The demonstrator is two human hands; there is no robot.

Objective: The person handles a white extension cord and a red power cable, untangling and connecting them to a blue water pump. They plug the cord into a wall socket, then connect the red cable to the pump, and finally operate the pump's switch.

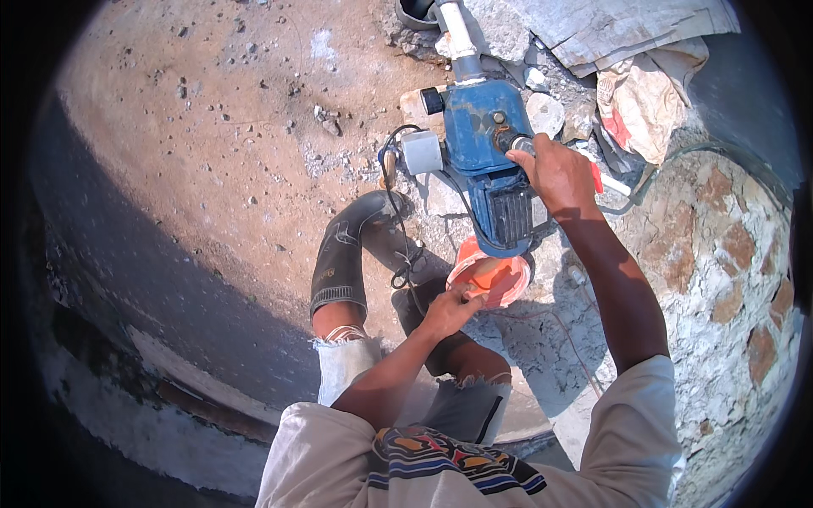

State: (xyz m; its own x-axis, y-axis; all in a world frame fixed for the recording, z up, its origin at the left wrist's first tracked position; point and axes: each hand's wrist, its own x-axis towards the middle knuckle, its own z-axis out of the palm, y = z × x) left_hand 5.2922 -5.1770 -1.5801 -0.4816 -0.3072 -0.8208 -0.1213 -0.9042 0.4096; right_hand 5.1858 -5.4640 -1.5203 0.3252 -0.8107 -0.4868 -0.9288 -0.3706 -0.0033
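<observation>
A blue electric water pump (484, 127) lies on the rough ground ahead of me, with a ribbed motor housing at its near end. My right hand (561, 173) is closed around a dark and grey pipe fitting (513, 141) on the pump's right side. An orange-red bucket (506, 284) with a pale rim stands just below the motor end. My left hand (453, 311) is closed on the bucket's near left rim, its fingertips partly hidden. A grey box (423, 152) with a black cable is attached at the pump's left.
A white pipe (457, 30) runs from the pump's far end. A red-handled valve (595, 177) lies right of my right hand. Sacks (641, 102) and loose stones (544, 113) sit far right. A rough stone-and-mortar mound (720, 254) rises at right. My black boots (340, 258) stand left of the bucket.
</observation>
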